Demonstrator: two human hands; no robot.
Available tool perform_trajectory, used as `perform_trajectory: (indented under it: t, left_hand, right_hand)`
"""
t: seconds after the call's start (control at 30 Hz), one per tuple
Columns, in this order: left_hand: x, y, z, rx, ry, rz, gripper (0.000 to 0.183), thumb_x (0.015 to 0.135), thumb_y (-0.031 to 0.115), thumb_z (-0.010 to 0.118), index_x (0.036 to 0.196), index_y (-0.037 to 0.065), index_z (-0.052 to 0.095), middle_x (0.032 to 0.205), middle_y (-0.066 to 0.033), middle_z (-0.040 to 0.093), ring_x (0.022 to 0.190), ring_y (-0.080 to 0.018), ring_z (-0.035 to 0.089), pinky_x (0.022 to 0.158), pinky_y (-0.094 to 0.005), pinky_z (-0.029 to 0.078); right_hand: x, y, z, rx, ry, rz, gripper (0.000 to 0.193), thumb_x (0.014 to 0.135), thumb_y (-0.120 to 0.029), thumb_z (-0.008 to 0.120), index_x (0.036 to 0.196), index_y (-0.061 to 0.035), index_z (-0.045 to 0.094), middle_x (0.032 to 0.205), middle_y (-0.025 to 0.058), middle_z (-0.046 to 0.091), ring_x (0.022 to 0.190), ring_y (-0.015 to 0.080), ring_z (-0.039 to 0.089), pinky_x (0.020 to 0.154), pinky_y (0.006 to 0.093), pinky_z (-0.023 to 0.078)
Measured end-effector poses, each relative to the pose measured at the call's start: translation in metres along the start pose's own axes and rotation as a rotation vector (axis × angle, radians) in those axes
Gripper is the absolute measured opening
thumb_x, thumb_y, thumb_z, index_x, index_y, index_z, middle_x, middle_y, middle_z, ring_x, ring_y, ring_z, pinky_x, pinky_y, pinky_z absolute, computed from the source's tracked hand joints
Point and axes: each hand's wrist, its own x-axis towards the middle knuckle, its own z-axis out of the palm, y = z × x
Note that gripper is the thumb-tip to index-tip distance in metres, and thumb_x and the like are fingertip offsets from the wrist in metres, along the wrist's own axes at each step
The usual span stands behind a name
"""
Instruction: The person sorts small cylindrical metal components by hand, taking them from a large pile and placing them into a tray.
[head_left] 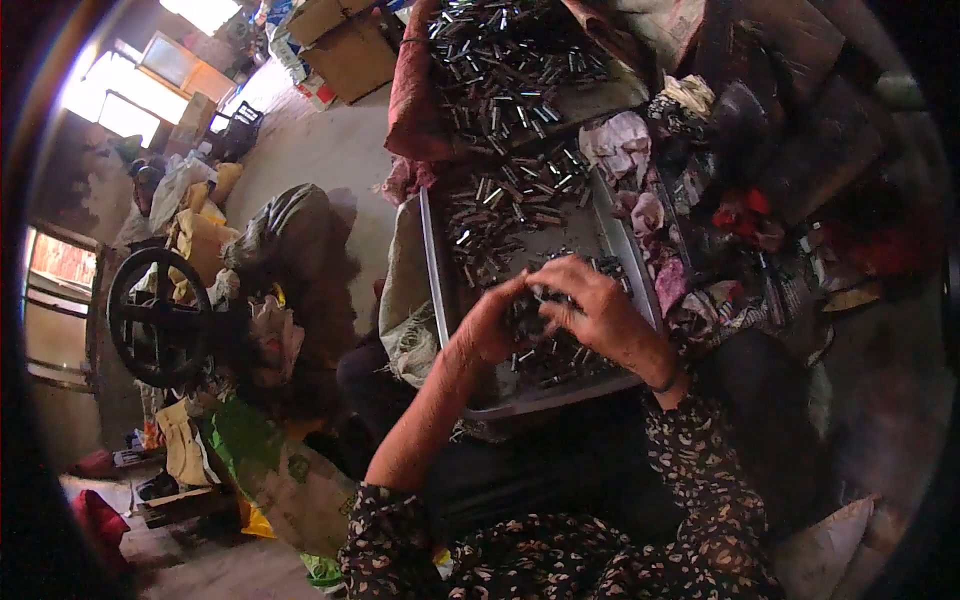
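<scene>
Small metal pieces [515, 210] lie loose in a shallow grey tray [432, 275], strewn thickly along its left edge and toward the far end, with more near the front edge; a bare patch of bottom shows nearer the right edge. They are short, narrow rods, some shiny, others dark or rusty brown. Over the front half, the left hand [494, 322] and right hand [602, 312] come together with bent fingers, hiding the pieces below. Whether either grips a piece cannot be told; dark bits show between them. The forearms cross the front edge near its two corners, and a dark band [664, 382] circles the right wrist.

Beyond the far edge, a larger heap [510, 55] of such pieces lies beside a reddish sack [412, 110]. A pale, frayed woven sack [405, 310] hangs along the left edge; crumpled pink cloths [618, 145] crowd the right. Farther left stand a dark spoked handwheel [160, 318] and a green-and-tan bag [265, 465]; a brown cardboard box [350, 55] sits well beyond.
</scene>
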Motion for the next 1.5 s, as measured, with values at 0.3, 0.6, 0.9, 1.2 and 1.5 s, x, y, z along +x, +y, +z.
perform_trajectory:
  t: [0.3,0.6,0.9,1.2,1.5]
  left_hand:
    - [-0.074,0.003,-0.018,-0.843,0.021,-0.318,0.036,0.09,0.037,0.046,0.116,0.012,0.048,0.102,-0.012,0.058,0.091,-0.0222,0.058,0.065,-0.0321,0.053]
    - [-0.086,0.001,-0.045,-0.973,-0.055,-0.141,0.033,0.09,0.037,0.044,0.112,0.013,0.051,0.103,-0.0099,0.055,0.092,-0.0234,0.056,0.065,-0.0363,0.052]
    - [-0.054,0.036,-0.06,-1.154,-0.11,-0.009,0.03,0.089,0.027,0.048,0.102,0.001,0.052,0.093,-0.0082,0.058,0.083,-0.0182,0.058,0.059,-0.029,0.052]
    - [-0.041,0.02,-0.11,-0.634,0.552,0.24,0.02,0.087,0.018,0.053,0.098,0.002,0.054,0.084,-0.0062,0.058,0.075,-0.0148,0.057,0.055,-0.0243,0.05]
    - [-0.021,0.001,-0.159,-0.464,0.631,0.148,0.02,0.083,0.024,0.055,0.091,0.006,0.057,0.067,-0.0036,0.054,0.054,-0.0108,0.051,0.049,-0.022,0.042]
  right_hand:
    - [0.033,0.058,0.023,-0.283,-0.044,0.039,0.011,0.077,-0.007,0.056,0.087,-0.003,0.059,0.088,0.0119,0.056,0.083,0.03,0.057,0.07,0.0403,0.048]
    - [0.053,0.085,0.074,-0.78,-0.205,0.103,0.012,0.076,-0.004,0.056,0.088,-0.002,0.056,0.09,0.013,0.054,0.086,0.029,0.056,0.072,0.0361,0.048]
    - [0.007,0.025,0.015,-0.074,0.056,0.223,0.018,0.073,-0.005,0.061,0.09,-0.0031,0.06,0.088,0.0135,0.058,0.083,0.0276,0.059,0.07,0.033,0.047]
    - [-0.011,0.02,-0.005,0.246,0.056,0.557,0.016,0.079,-0.009,0.062,0.093,-0.0028,0.06,0.084,0.0008,0.059,0.077,0.0064,0.053,0.069,0.0213,0.043]
    - [-0.011,0.023,0.005,0.462,0.014,0.63,0.021,0.085,-0.015,0.059,0.1,-0.0009,0.056,0.083,0.003,0.059,0.072,0.0087,0.057,0.06,0.0222,0.047]
